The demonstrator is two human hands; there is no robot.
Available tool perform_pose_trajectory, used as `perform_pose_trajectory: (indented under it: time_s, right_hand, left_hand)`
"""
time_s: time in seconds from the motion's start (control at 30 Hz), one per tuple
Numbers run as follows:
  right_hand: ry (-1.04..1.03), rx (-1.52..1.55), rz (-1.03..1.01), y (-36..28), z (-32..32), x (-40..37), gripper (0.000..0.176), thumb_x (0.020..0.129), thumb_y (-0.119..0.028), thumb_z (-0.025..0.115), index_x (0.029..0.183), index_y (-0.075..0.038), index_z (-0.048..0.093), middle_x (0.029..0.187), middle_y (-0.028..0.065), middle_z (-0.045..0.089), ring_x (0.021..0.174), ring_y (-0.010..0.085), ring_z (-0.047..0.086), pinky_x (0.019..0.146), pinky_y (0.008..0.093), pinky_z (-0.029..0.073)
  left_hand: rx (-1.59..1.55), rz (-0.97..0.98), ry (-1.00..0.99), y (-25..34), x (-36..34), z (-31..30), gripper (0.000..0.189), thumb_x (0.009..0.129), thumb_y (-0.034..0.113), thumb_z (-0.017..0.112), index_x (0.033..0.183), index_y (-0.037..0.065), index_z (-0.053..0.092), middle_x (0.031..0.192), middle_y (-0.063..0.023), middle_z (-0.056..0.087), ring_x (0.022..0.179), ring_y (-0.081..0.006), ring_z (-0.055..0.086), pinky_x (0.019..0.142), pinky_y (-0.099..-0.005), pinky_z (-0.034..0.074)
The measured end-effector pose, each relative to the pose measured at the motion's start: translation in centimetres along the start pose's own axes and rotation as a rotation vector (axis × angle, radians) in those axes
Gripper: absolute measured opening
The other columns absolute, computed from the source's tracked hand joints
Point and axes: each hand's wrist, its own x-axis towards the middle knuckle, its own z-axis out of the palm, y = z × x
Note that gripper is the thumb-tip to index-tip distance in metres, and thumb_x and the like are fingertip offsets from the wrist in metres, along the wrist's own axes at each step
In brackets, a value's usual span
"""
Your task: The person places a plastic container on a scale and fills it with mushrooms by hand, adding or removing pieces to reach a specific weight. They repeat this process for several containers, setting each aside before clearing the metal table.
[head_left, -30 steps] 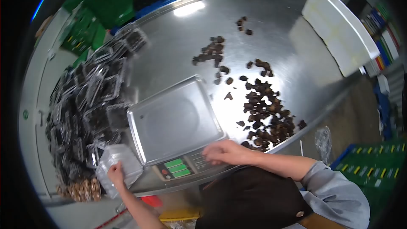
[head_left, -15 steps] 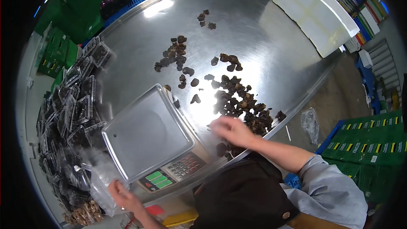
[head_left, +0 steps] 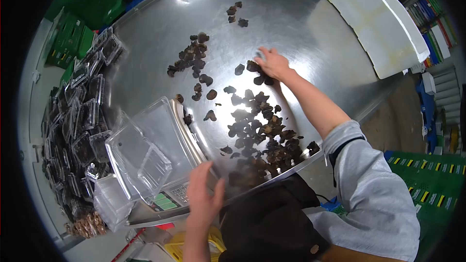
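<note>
Lying scattered over the one steel table [head_left: 301,29], the dark dried pieces [head_left: 257,131] are too many to count, thickest near the front edge. The right hand [head_left: 272,63] is stretched far out, arm nearly straight, fingers curled down over a few pieces at the heap's far end; whether they grip any I cannot tell. The left hand [head_left: 204,201] hovers palm-down, fingers spread and empty, just beside the one scale [head_left: 187,131]. One clear clamshell [head_left: 138,153] lies open on its tray. A pile of packed clamshells [head_left: 77,131] lies to the left, one white foam box [head_left: 378,19] far right.
</note>
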Motion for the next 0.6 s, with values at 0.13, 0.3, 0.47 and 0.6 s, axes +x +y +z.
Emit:
perform_pose_trajectory:
  time_s: [0.13,0.3,0.47,0.6]
  right_hand:
    - [-0.255,-0.167,-0.479,-4.0,0.7,0.5,0.053,0.093,-0.055,0.042,0.135,-0.025,0.047,0.126,0.0192,0.048,0.102,0.0373,0.061,0.087,0.0462,0.049]
    - [-0.433,-0.145,-0.988,-2.5,0.8,-2.2,0.046,0.094,-0.05,0.042,0.128,-0.021,0.051,0.126,0.0143,0.048,0.104,0.0331,0.06,0.086,0.0447,0.051]
    - [-0.616,-0.034,-0.894,0.5,-3.0,-9.3,0.069,0.083,-0.057,0.06,0.135,-0.016,0.044,0.128,0.0146,0.049,0.107,0.0348,0.058,0.086,0.0452,0.05]
    - [-0.648,0.152,-0.764,3.1,-3.0,-14.9,0.089,0.069,-0.042,0.08,0.141,-0.016,0.036,0.133,0.014,0.045,0.115,0.0338,0.052,0.087,0.0448,0.051]
  left_hand:
    - [-0.107,-0.293,-0.144,-0.8,5.8,7.6,0.074,0.075,0.015,0.075,0.136,-0.002,0.037,0.126,-0.0228,0.05,0.111,-0.0389,0.053,0.095,-0.0423,0.045]
    - [0.109,-0.258,-0.138,-3.1,11.4,12.0,0.094,0.065,0.026,0.084,0.14,-0.003,0.034,0.132,-0.0204,0.048,0.118,-0.037,0.042,0.103,-0.0427,0.037]
    - [0.01,-0.159,-0.401,-1.0,11.8,12.7,0.105,0.054,0.023,0.088,0.143,0.008,0.034,0.138,-0.0113,0.047,0.12,-0.0352,0.042,0.103,-0.0441,0.039]
    - [0.201,-0.052,-0.475,-0.1,9.4,12.8,0.108,0.054,0.019,0.087,0.145,0.01,0.03,0.145,-0.0125,0.037,0.125,-0.0377,0.039,0.099,-0.0498,0.039]
